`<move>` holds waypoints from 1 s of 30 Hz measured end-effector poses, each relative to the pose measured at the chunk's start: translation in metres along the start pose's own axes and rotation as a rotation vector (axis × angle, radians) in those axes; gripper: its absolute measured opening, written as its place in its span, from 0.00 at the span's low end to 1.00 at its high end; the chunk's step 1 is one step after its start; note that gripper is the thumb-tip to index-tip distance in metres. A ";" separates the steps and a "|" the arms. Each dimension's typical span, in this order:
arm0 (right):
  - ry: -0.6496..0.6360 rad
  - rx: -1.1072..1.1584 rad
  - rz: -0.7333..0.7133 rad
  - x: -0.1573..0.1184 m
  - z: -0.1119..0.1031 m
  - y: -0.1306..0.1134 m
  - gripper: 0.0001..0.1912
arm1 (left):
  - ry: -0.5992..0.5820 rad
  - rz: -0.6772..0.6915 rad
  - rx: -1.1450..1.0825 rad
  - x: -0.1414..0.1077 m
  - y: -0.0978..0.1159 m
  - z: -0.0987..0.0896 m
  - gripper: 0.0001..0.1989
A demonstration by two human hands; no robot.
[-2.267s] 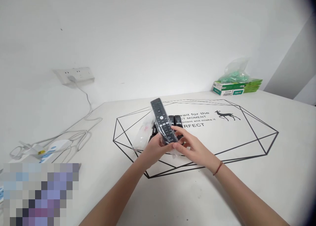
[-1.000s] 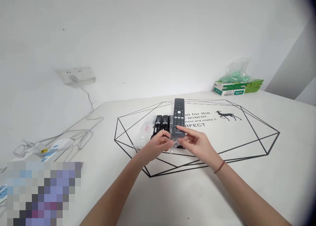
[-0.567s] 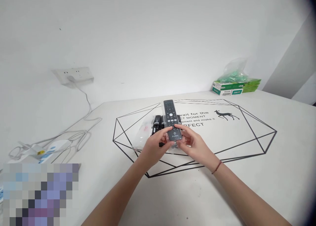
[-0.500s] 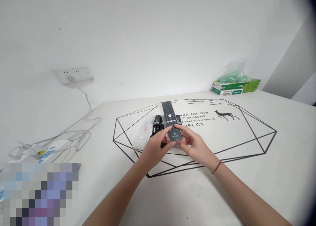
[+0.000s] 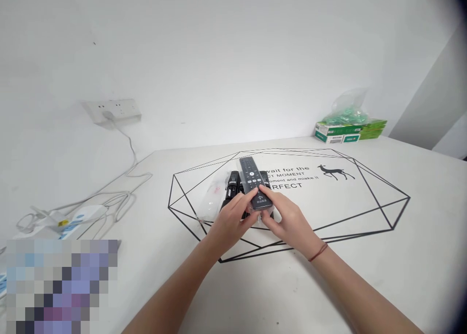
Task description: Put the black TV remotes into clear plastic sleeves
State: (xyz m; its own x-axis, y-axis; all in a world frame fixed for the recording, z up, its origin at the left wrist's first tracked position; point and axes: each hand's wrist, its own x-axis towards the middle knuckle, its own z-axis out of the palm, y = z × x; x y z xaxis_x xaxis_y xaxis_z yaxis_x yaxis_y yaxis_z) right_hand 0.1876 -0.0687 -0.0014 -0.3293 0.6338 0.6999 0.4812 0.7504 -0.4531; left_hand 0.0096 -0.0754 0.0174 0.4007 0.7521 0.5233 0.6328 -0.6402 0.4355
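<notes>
A black remote control [image 5: 252, 176], in a clear plastic sleeve, is held by its lower end between both hands. My left hand [image 5: 229, 219] pinches the lower left side, and my right hand [image 5: 288, 217] pinches the lower right side, with the thumbs near its bottom edge. Beneath and behind the remote lie several black objects [image 5: 232, 183], partly hidden by it and by my hands. To their left a clear plastic bag [image 5: 211, 200] rests on the white table [image 5: 314, 285].
Green and white boxes [image 5: 337, 132] stand at the back right under a clear bag with green contents [image 5: 348, 111]. At the left are tangled cables [image 5: 118, 198], a power strip [image 5: 85, 217] and a wall socket [image 5: 113, 111]. The lower left corner is pixelated.
The far end of the remote has dropped a little, and the remote has shifted slightly right and nearer. Both hands still grip its lower end.
</notes>
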 end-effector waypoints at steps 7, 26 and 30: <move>0.114 -0.210 -0.050 -0.005 0.001 0.011 0.22 | -0.034 -0.239 -0.263 0.004 0.003 -0.006 0.21; -0.104 0.788 0.598 0.007 0.008 0.000 0.35 | 0.119 -0.596 -0.807 0.010 0.005 0.011 0.24; 0.053 0.815 0.661 0.011 0.005 0.021 0.27 | 0.123 -0.401 -0.553 0.005 0.001 0.020 0.20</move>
State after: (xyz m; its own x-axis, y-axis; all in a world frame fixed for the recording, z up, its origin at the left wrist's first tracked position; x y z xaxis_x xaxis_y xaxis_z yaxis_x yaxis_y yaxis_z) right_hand 0.1899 -0.0448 -0.0057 -0.1551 0.9690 0.1924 -0.1466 0.1700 -0.9745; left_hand 0.0254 -0.0694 0.0055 0.1079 0.9449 0.3091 0.2725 -0.3271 0.9048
